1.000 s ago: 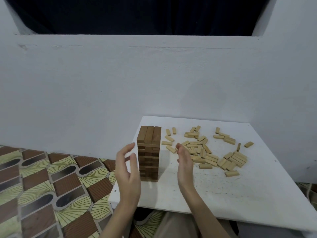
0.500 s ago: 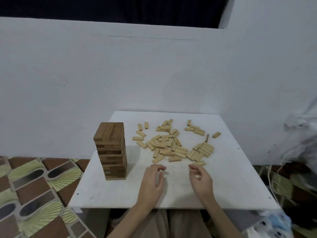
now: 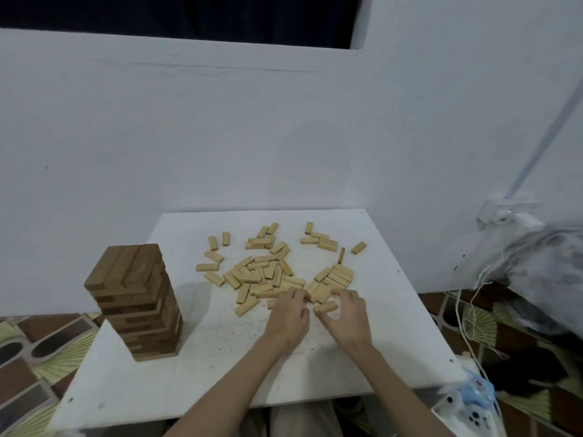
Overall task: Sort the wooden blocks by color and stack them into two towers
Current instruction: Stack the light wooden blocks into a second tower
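A tall tower of dark brown blocks [image 3: 138, 301] stands at the left of the white table [image 3: 195, 367]. Several light blocks [image 3: 265, 272] lie scattered across the middle and back of the table. My left hand [image 3: 288, 316] rests at the near edge of that pile, fingertips touching a light block; whether it grips the block is hidden. My right hand [image 3: 345, 315] pinches a single light block [image 3: 325, 308] between thumb and fingers, just right of the left hand.
A white wall rises behind the table. Patterned floor tiles [image 3: 38, 351] lie to the left. On the right sit a grey bundle [image 3: 542, 272], loose cords [image 3: 467, 313] and a blue-white bag [image 3: 470, 402] by the table's front right corner.
Both hands left the dark tower, crossed to the right, and reached forward into the near edge of the light pile. My right hand has taken hold of a light block.
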Demonstrator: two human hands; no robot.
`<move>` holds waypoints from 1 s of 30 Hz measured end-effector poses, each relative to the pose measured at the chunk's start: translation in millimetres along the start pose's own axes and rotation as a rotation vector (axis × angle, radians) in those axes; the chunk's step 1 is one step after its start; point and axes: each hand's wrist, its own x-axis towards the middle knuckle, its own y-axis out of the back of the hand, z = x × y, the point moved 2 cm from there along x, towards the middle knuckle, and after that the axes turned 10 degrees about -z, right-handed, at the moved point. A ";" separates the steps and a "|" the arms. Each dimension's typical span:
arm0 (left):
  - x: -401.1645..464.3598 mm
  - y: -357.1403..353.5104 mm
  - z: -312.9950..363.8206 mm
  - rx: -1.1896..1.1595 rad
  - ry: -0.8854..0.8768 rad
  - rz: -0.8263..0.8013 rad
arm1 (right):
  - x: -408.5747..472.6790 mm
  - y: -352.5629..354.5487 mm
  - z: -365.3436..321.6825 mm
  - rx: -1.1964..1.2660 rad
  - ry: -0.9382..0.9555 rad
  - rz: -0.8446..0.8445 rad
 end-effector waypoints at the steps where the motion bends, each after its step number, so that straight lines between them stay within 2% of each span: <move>1: 3.7 -0.5 0.6 0.002 -0.008 0.010 | 1.4 -0.8 0.5 -0.032 0.024 -0.012; 7: 32.3 -4.3 6.6 0.059 -0.091 -0.037 | 6.3 2.6 20.9 -0.137 0.156 -0.048; 13: 44.9 -11.0 8.9 0.187 0.075 -0.106 | 12.5 23.7 48.2 -0.161 0.052 0.103; 17: 47.0 -15.4 13.8 0.229 0.108 -0.082 | 10.3 29.3 39.7 0.072 0.047 0.145; 22: 47.3 -15.7 18.3 0.197 0.121 -0.087 | 6.0 18.3 20.7 0.303 0.021 0.044; 30: 32.0 -19.8 23.9 0.087 0.058 -0.223 | 5.7 20.5 29.6 0.297 -0.036 0.028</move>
